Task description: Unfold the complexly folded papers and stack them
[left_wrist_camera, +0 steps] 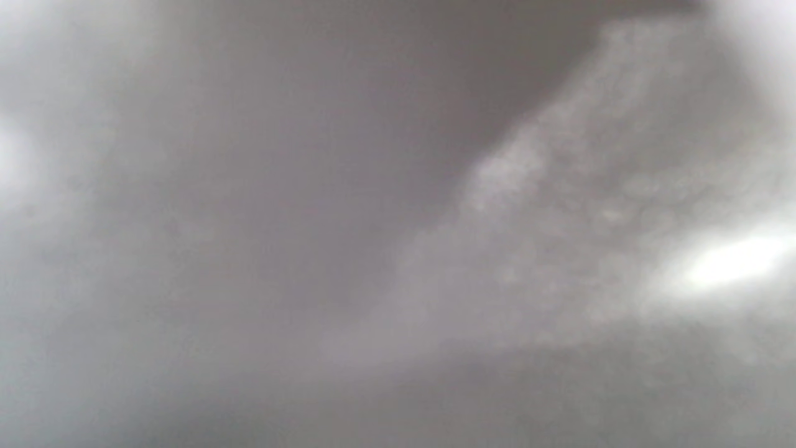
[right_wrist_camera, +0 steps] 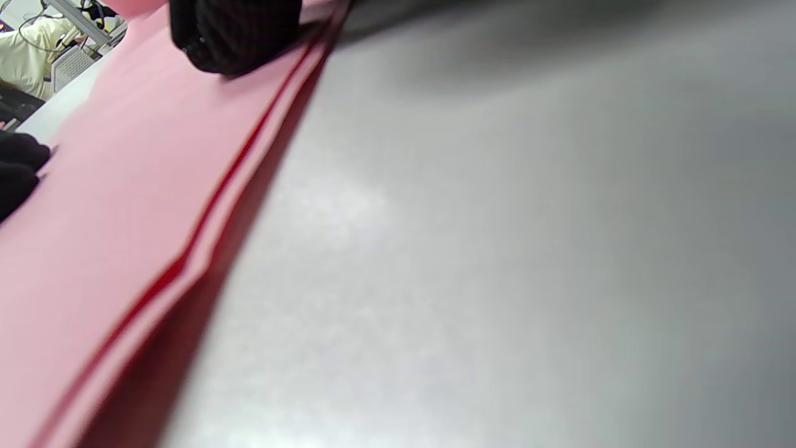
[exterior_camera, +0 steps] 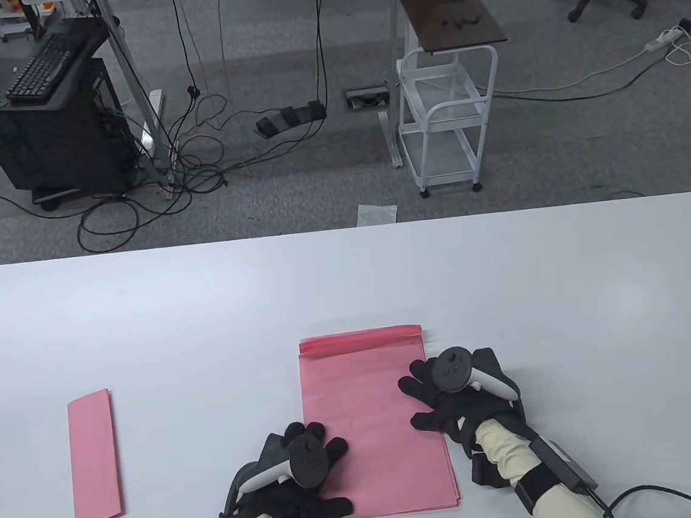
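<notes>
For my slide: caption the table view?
Both gloved hands flatten pink paper stack; folded sheet waits.

1. The bench (exterior_camera: 204, 309) before me is white, with rounded far corners.
2. A stack of unfolded pink sheets (exterior_camera: 367, 416) lies flat by the near edge, about midway along it.
3. A folded pink strip (exterior_camera: 94, 460) lies toward the left end, well apart from the stack.
4. My fingers (exterior_camera: 416, 386) rest on the stack's right and near-left edges.

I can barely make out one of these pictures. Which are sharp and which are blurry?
Table view: sharp, evenly lit, pink paper stack clear. Left wrist view: wholly out of focus, grey haze with one bright glare patch. Right wrist view: soft close up, paper edge smeared.
</notes>
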`<act>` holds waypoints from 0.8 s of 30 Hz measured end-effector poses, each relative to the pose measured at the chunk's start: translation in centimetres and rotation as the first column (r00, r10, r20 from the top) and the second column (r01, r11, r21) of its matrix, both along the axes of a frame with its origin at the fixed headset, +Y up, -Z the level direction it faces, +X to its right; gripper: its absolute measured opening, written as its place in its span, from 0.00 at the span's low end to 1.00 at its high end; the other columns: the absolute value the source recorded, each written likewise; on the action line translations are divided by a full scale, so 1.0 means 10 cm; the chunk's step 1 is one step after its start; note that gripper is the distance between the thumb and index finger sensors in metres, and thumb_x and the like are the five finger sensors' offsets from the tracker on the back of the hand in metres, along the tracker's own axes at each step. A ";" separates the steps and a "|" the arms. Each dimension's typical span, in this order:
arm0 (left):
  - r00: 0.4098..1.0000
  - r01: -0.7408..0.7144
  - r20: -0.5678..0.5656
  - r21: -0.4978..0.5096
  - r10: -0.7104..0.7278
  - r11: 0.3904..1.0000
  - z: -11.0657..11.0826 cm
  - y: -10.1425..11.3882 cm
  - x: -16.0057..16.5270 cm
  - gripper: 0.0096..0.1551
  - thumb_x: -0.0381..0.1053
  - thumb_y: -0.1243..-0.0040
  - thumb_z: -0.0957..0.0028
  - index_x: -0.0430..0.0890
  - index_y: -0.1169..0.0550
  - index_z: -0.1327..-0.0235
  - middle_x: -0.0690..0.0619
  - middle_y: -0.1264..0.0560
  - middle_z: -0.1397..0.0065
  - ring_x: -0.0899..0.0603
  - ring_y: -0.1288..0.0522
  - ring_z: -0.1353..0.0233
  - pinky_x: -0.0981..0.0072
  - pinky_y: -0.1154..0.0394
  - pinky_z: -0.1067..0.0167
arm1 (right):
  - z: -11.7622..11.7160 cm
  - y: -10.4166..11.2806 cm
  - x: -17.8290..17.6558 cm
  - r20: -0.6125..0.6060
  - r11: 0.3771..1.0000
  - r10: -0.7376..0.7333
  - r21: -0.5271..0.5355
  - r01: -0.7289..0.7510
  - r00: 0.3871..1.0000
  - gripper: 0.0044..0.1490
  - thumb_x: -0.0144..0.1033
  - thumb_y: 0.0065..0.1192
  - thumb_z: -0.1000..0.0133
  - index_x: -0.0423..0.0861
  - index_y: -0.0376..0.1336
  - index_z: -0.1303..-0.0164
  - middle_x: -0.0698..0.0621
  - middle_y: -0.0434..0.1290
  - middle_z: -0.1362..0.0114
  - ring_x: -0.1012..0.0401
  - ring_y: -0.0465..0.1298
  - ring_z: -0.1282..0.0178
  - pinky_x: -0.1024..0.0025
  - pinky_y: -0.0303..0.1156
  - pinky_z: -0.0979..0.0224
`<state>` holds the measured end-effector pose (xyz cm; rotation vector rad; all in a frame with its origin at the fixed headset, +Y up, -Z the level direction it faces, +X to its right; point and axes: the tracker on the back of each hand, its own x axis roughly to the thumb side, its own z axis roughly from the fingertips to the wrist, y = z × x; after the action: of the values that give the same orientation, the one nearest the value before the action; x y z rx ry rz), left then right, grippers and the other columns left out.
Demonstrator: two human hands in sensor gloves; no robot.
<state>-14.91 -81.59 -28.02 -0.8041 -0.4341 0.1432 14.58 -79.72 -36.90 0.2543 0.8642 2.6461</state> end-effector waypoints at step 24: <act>1.000 -0.004 0.002 -0.001 0.004 1.000 0.00 0.00 0.00 0.58 0.78 0.59 0.53 0.67 0.78 0.33 0.60 0.91 0.30 0.42 0.92 0.29 0.43 0.89 0.39 | -0.74 -0.03 -0.31 0.074 0.996 0.007 -0.093 0.000 0.997 0.39 0.58 0.54 0.47 0.77 0.42 0.29 0.78 0.29 0.18 0.74 0.22 0.18 0.55 0.10 0.25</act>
<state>-14.91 -81.54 -28.03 -0.8046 -0.4373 0.1463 11.45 -80.04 -44.26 0.1298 0.9609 2.5921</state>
